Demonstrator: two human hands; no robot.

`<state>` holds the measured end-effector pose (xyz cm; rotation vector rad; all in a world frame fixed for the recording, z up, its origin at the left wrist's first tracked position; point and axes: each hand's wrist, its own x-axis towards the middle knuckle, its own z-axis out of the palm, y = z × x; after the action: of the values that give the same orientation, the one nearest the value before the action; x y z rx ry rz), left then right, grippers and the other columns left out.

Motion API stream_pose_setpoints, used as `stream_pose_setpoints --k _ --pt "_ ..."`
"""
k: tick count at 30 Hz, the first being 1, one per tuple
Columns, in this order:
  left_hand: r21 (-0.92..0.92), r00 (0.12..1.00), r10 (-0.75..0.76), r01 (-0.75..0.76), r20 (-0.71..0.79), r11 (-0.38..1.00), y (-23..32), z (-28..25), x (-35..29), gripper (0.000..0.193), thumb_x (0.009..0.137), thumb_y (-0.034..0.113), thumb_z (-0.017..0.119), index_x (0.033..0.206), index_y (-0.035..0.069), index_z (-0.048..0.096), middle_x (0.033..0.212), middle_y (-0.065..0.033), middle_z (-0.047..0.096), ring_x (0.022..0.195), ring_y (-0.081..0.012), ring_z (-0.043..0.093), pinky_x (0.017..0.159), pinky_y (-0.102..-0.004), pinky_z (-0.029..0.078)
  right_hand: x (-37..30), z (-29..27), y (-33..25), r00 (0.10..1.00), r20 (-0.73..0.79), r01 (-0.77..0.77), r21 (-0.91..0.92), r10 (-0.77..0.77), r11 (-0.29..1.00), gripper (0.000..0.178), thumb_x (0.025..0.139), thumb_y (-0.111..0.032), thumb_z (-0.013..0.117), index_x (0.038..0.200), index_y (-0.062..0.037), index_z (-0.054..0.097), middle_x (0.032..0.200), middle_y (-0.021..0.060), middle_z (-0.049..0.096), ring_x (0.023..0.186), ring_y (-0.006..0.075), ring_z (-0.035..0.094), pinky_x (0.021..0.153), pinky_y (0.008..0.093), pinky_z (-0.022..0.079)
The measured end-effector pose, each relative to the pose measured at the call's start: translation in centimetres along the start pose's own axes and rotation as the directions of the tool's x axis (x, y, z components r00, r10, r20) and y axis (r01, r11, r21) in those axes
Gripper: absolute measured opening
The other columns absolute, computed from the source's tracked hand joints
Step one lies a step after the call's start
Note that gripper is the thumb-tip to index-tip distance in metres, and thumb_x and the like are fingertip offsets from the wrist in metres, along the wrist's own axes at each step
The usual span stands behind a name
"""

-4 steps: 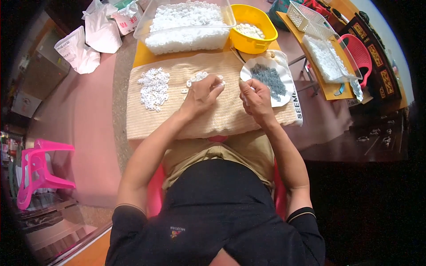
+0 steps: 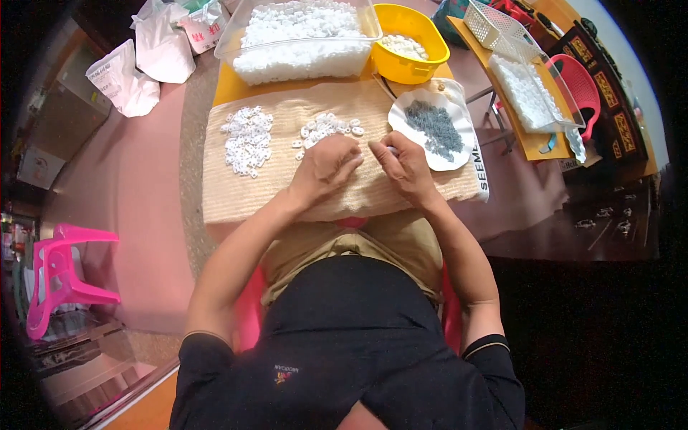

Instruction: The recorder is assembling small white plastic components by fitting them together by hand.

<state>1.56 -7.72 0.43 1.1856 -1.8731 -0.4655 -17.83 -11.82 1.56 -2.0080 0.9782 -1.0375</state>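
My left hand [image 2: 327, 166] hovers over the near side of a small pile of white plastic pieces [image 2: 326, 127], its fingers curled together. What it grips, if anything, is hidden. To its right, a short gap away, my right hand [image 2: 405, 169] is closed with thumb and forefinger around a small white piece [image 2: 393, 151], which barely shows. Beside the right hand lies a white scalloped dish [image 2: 459, 159] holding a heap of tiny dark grey parts [image 2: 433, 129], likely screws or pins. A bigger pile of white pieces with holes [image 2: 248, 141] spreads at the left.
A ribbed beige towel [image 2: 287, 197] covers the table. Behind it stand a clear bin [image 2: 301, 50] full of white pieces and a yellow basin [image 2: 408, 70]. At right is a side table [image 2: 534, 143] with another clear tray. White sacks [image 2: 163, 54] and a pink stool [image 2: 72, 276] are at left.
My right hand has moved left from the dish's edge toward my left hand. My left hand has drawn slightly nearer to me, uncovering more of the middle pile.
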Motion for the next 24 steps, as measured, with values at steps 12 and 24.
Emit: stream_pose_setpoints --k 12,24 --pt "0.178 0.966 0.251 -0.258 0.062 0.949 1.5 -0.2 -2.3 0.015 0.076 0.009 0.067 0.087 0.002 0.059 0.095 -0.0119 0.06 0.096 -0.0292 0.057 0.083 -0.0371 0.049 -0.5 1.2 -0.8 0.97 0.236 0.085 -0.544 0.055 0.834 0.028 0.093 -0.032 0.053 0.085 -0.0047 0.052 0.073 0.0192 0.061 0.069 0.0387 0.062 0.062 0.0473 0.049" --pt "0.158 0.974 0.203 -0.217 0.099 0.963 0.7 -0.8 -2.8 0.024 0.077 0.013 0.071 0.094 0.0 0.061 0.099 -0.0136 0.059 0.1 -0.0306 0.057 0.086 -0.0379 0.049 -1.0 -0.4 -2.3 0.964 0.259 0.061 -0.449 0.064 0.892 0.02 0.09 -0.026 0.059 0.096 -0.0071 0.061 0.091 0.0177 0.06 0.081 0.038 0.061 0.071 0.0445 0.05"
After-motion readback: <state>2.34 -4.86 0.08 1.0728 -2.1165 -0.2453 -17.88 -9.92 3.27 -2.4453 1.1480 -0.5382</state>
